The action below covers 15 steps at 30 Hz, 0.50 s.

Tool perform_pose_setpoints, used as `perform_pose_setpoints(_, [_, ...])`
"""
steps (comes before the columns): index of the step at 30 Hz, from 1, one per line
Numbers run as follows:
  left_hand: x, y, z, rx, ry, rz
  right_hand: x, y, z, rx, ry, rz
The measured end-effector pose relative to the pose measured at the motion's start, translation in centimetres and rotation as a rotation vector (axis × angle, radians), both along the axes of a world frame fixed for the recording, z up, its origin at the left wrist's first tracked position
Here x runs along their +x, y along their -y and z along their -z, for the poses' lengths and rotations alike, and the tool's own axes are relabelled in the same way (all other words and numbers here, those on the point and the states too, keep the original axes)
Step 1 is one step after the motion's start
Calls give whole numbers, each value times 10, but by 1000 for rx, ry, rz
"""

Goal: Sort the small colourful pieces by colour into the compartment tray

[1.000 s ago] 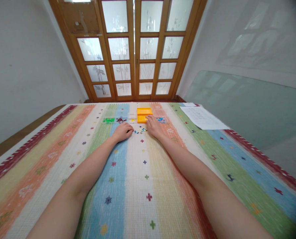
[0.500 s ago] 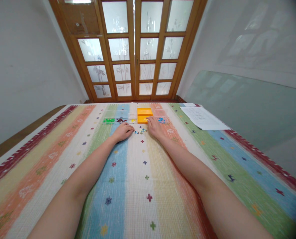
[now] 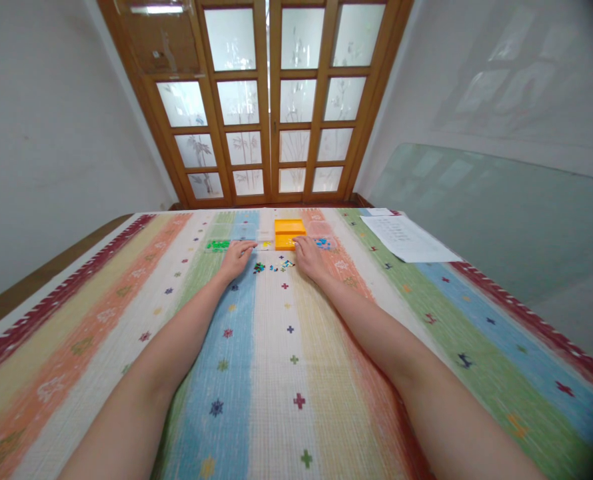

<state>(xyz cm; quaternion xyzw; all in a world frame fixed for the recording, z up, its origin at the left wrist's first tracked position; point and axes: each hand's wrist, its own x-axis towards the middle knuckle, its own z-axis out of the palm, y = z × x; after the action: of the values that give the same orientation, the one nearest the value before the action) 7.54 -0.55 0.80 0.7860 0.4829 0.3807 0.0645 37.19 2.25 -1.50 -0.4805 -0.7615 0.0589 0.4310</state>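
My left hand (image 3: 238, 259) is over the clear box that held dark red pieces, its fingers drawn together toward the right. It hides most of that box, and whatever its fingertips hold is too small to make out. At the front of the open orange box (image 3: 290, 225), my right hand (image 3: 310, 257) has its fingertips pinched over the tray, contents unclear. Small mixed-colour pieces (image 3: 259, 267) lie on the cloth between the hands, with another loose cluster (image 3: 287, 264) close to my right hand.
Clear boxes stand in a row: green pieces (image 3: 218, 245) at left, yellow pieces (image 3: 266, 245) beside the orange box, blue pieces (image 3: 322, 243) at right. Printed paper sheets (image 3: 409, 239) lie at the back right on the striped tablecloth (image 3: 276, 373). Wooden glass doors (image 3: 271, 127) stand behind.
My left hand has shifted left and away from me, off the cloth to the dark red pieces' box, uncovering a small mixed pile. My right hand has barely moved.
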Motion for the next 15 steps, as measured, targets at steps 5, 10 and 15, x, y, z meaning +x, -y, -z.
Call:
perform_pose_setpoints(5, [-27, -18, 10, -6, 17, -192, 0, 2, -1, 4, -1, -8])
perform_pose_setpoints(10, [-33, -20, 17, -17, -49, -275, -2, 5, -6, -5, 16, 0])
perform_pose_setpoints(15, [-22, -7, 8, 23, -139, -255, 1, 11, -19, -162, 113, -71])
